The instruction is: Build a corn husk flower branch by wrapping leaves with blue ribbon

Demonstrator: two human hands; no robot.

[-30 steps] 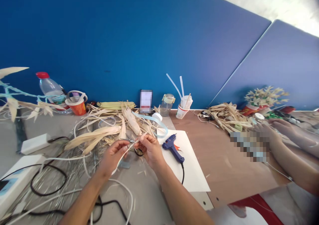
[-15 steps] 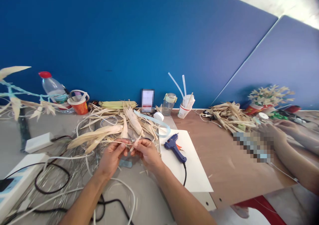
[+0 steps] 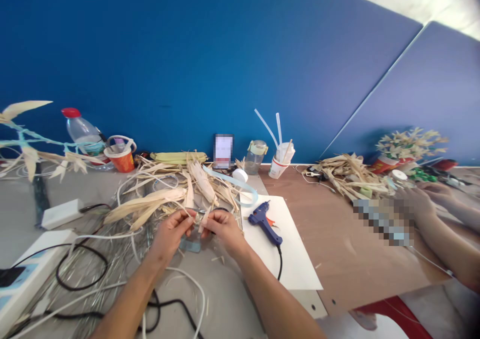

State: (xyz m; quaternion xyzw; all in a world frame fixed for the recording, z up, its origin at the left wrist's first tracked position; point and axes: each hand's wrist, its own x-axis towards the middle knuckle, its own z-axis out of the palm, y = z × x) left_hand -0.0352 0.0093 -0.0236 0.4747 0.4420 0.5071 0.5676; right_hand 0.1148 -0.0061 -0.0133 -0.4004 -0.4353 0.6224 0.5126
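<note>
My left hand (image 3: 173,233) and my right hand (image 3: 224,230) are close together above the table, fingertips nearly meeting. The fingers of both are pinched. A small pale corn husk strip (image 3: 203,221) stands between my right thumb and fingers. Between my left fingertips is a thin pale husk strip, its ends partly hidden by the fingers. Just behind both hands lies a heap of dry corn husks (image 3: 165,201). A blue hot glue gun (image 3: 264,221) rests on a white sheet (image 3: 298,259) to the right of my right hand.
At left are a white power strip (image 3: 41,264), tangled cables and thin wires. Along the blue partition stand a red-capped bottle (image 3: 80,129), an orange cup (image 3: 122,160), a phone, a jar (image 3: 256,159) and a cup of glue sticks (image 3: 278,168). Another person's hands work at far right.
My fingertips have shifted slightly, and the husk strip in my right hand stands more upright. The view has turned a little to the left.
</note>
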